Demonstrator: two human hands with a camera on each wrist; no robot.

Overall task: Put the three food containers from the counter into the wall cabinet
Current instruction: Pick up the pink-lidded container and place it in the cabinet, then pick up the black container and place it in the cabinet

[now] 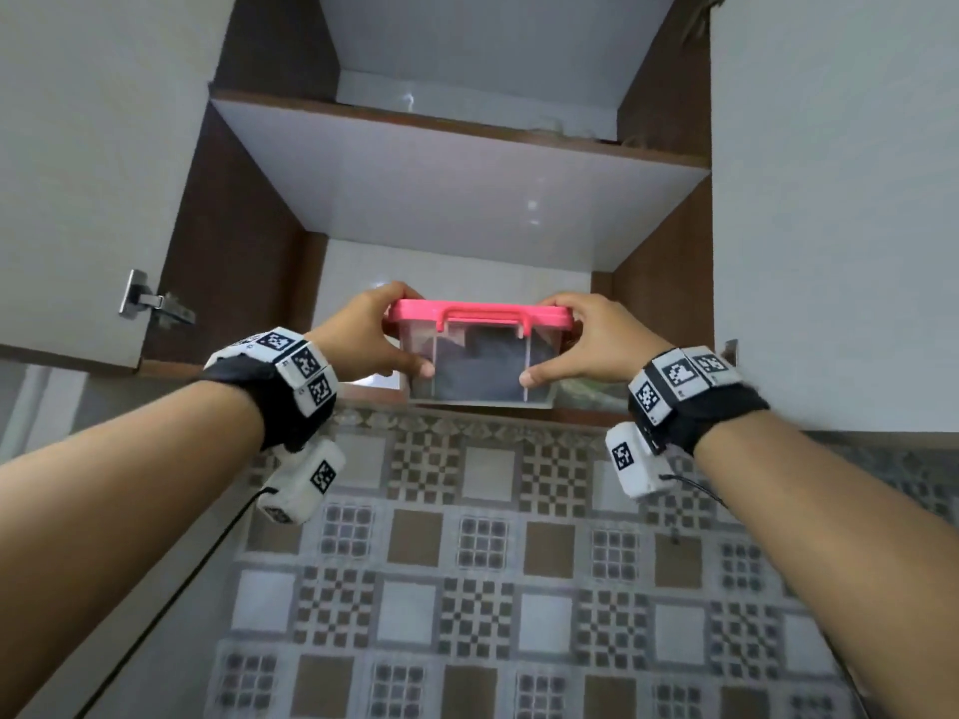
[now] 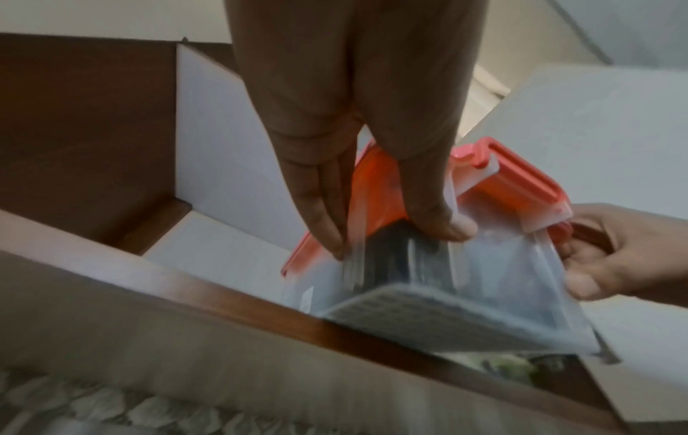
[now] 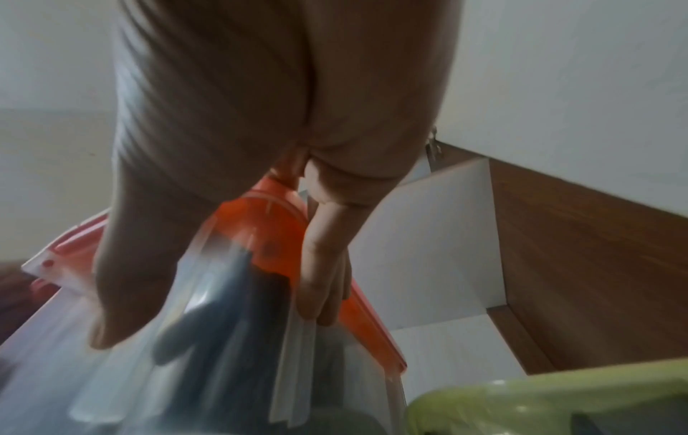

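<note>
A clear food container with a pink lid (image 1: 480,355) and dark contents is held up at the front edge of the open wall cabinet's lower shelf (image 1: 363,391). My left hand (image 1: 373,337) grips its left end, thumb on the front wall. My right hand (image 1: 581,339) grips the right end the same way. In the left wrist view the pink-lidded container (image 2: 465,265) hangs over the shelf lip. A green-lidded container (image 3: 558,394) stands in the cabinet, low and to the right of the held one, also glimpsed in the head view as the green-lidded container (image 1: 591,391).
The cabinet's two white doors (image 1: 88,173) stand open to either side, with a hinge (image 1: 150,301) on the left. An upper shelf (image 1: 467,163) spans the cabinet above. Brown side walls (image 1: 659,308) frame the opening. Patterned wall tiles (image 1: 493,563) run below the cabinet.
</note>
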